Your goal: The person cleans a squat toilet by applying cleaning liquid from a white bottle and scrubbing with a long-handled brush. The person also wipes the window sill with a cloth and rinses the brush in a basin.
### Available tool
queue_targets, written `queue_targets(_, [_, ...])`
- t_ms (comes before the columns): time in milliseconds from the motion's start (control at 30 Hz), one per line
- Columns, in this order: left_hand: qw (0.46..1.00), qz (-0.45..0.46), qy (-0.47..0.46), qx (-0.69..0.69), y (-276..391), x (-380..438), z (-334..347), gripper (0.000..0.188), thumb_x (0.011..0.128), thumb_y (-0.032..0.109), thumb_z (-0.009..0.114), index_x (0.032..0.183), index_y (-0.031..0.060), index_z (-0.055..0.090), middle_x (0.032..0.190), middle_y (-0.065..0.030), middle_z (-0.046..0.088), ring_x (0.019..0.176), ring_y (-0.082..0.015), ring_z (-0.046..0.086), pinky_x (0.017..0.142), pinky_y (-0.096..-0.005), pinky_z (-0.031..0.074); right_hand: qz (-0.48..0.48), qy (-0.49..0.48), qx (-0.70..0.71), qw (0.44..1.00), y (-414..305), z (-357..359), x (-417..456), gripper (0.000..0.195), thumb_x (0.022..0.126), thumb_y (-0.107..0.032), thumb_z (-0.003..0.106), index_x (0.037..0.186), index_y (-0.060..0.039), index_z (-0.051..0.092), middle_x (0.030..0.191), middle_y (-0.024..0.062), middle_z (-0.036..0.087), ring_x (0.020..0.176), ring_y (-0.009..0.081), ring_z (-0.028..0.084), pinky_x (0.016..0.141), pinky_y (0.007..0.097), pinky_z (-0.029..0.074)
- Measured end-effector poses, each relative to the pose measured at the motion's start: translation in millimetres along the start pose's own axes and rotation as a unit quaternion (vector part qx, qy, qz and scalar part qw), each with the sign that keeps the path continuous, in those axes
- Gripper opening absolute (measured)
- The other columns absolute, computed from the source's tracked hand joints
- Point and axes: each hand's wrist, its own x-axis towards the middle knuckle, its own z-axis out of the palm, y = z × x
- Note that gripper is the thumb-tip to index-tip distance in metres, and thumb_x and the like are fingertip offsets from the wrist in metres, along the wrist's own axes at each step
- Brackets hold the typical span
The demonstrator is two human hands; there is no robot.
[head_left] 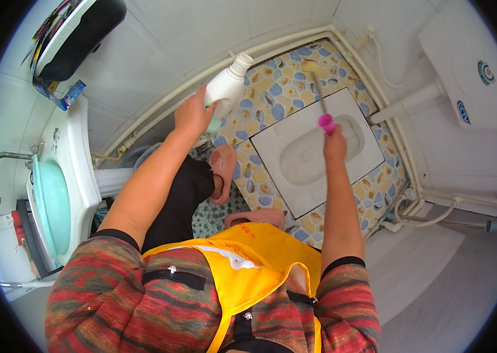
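Note:
My left hand [194, 112] grips a white plastic bottle [226, 81] around its body. The bottle is tilted, and its threaded neck shows no cap. Pale green on its lower part is partly covered by my fingers. In my right hand [335, 145] is a long-handled brush with a flared pink grip end [327, 123] and a thin grey shaft [320, 92]. The brush's pale yellow head [313, 68], somewhat blurred, appears over the patterned tiles behind the toilet. Below the right hand lies a white squat toilet [303, 159], set into the raised tiled floor.
A white cistern [473, 66] hangs on the right wall, with its pipe leading down. Cream pipes [178, 95] run along the wall bases. At left stands a washbasin [83, 185] holding a turquoise bowl [54, 207]. Pink slippers [223, 174] are by the step.

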Motion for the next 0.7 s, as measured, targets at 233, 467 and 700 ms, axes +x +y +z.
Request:
queue_targets(233, [1.0, 0.0, 0.0, -0.007, -3, -1, 0, 0.054, 0.082, 0.028, 0.066, 0.129, 0.0085, 0.048, 0.099, -0.02, 0.065, 0.092, -0.0386, 0.062, 0.075, -0.0473, 0.049, -0.135, -0.146, 0.001, 0.98, -36, 16, -52, 0.039, 0.084, -0.027, 0.063, 0.116, -0.0166, 0.044, 0.085, 0.02, 0.065, 0.08, 0.042, 0.062, 0.068, 0.0526, 0.048])
queue_targets(467, [1.0, 0.006, 0.004, -0.014, -11, 0, -2, 0.052, 0.081, 0.028, 0.065, 0.126, 0.0072, 0.049, 0.099, -0.0201, 0.065, 0.092, -0.0384, 0.062, 0.075, -0.0478, 0.049, -0.001, 0.02, -0.002, 1.0, 56, -32, 4, 0.039, 0.084, -0.025, 0.063, 0.117, -0.0127, 0.045, 0.092, 0.0201, 0.066, 0.084, 0.0421, 0.062, 0.07, 0.0521, 0.048])
queue_targets(700, [1.0, 0.0, -0.003, -0.026, -6, 0, 1, 0.055, 0.081, 0.03, 0.066, 0.128, 0.0094, 0.049, 0.1, -0.0209, 0.065, 0.093, -0.0397, 0.061, 0.077, -0.0482, 0.049, -0.039, -0.053, -0.069, 0.995, 20, -15, -50, 0.034, 0.092, -0.032, 0.05, 0.118, -0.0103, 0.042, 0.083, 0.0217, 0.065, 0.076, 0.042, 0.062, 0.065, 0.0535, 0.048])
